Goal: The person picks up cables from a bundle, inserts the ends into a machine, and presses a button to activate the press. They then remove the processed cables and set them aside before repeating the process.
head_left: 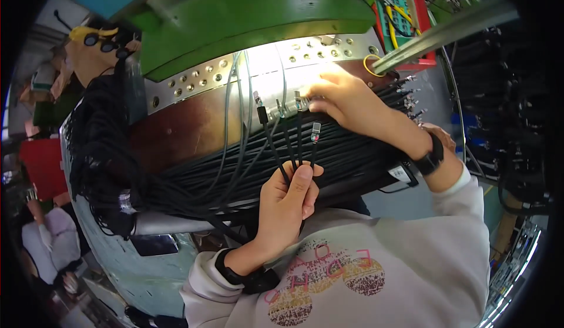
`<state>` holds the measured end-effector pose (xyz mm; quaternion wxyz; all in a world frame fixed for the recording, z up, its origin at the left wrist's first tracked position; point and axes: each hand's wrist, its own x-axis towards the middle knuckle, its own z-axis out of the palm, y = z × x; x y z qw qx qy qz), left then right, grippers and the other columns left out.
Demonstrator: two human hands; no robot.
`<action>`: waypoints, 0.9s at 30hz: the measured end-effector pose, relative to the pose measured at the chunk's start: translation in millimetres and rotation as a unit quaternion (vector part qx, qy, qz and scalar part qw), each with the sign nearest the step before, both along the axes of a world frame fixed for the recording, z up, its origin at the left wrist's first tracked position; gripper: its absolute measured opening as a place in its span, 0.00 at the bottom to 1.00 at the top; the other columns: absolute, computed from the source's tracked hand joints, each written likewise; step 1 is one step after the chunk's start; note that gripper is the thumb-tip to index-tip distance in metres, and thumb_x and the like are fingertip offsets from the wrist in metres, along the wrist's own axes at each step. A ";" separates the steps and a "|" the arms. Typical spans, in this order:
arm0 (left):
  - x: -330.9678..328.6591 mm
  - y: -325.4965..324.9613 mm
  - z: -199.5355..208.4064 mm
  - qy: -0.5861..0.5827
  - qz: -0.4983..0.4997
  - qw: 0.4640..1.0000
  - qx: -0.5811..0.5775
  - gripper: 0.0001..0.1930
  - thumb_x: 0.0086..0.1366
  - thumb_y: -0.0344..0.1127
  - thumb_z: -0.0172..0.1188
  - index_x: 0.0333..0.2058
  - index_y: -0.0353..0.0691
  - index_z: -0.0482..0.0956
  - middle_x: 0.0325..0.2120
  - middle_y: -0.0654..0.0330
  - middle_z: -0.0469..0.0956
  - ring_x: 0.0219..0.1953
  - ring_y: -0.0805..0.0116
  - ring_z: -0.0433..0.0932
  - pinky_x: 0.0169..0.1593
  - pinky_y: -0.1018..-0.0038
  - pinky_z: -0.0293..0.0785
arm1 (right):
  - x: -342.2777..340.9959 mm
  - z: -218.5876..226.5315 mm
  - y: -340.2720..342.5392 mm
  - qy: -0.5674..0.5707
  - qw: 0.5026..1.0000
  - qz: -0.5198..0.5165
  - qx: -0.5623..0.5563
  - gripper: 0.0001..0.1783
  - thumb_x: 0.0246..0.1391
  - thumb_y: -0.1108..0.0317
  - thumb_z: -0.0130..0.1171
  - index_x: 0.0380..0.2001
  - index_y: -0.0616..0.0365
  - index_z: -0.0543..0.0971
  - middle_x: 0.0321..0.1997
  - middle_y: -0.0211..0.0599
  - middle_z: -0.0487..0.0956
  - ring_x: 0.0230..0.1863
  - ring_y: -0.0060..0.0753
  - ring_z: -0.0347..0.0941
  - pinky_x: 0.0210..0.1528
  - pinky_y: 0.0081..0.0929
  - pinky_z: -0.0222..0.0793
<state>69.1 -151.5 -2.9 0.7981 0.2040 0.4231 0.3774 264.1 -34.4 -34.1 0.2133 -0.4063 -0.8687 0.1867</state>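
My left hand (288,202) is closed round several thin black cables (289,142), thumb on top, and they fan out upward from the grip. Bare metal-ended connectors top these cables; one connector (316,130) stands free just above the hand, and another cable end (261,112) wears a black sleeve. Bent over the brightly lit metal plate (264,81), my right hand (346,102) has its thumb and fingers curled together beside a cable connector (298,101). Glare and the fingers hide what lies between those fingertips.
A thick bundle of black cables (200,178) lies across the bench in front of me, heaped at the left. Grey wires (228,99) hang over the plate. Behind stands a green machine housing (252,19); a metal bar (440,37) juts in at right. A phone (154,244) lies lower left.
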 end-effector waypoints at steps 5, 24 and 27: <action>-5.7 0.3 -6.5 -0.018 0.029 0.999 -0.005 0.14 0.70 0.40 0.48 0.37 0.34 0.72 0.16 0.65 0.69 0.16 0.82 0.62 0.21 0.85 0.57 | -22.7 35.9 -44.5 0.017 0.990 0.029 0.140 0.14 0.41 0.76 0.62 0.35 0.56 0.75 0.35 0.37 0.76 0.35 0.46 0.73 0.36 0.32 0.69; -29.5 3.4 5.1 0.005 -0.040 0.997 0.062 0.20 0.72 0.41 0.38 0.39 0.28 0.72 0.18 0.50 0.76 0.15 0.70 0.71 0.22 0.80 0.68 | -61.8 10.5 -34.4 0.086 0.994 -0.071 -0.019 0.08 0.41 0.82 0.58 0.27 0.60 0.72 0.33 0.35 0.74 0.30 0.41 0.72 0.31 0.30 0.68; -30.3 1.7 4.3 0.002 -0.050 0.997 0.055 0.20 0.72 0.41 0.38 0.39 0.28 0.72 0.18 0.51 0.76 0.15 0.71 0.71 0.22 0.80 0.68 | -58.0 15.8 -38.4 0.082 0.994 -0.065 0.022 0.08 0.41 0.82 0.57 0.27 0.60 0.73 0.33 0.36 0.74 0.30 0.42 0.71 0.31 0.31 0.68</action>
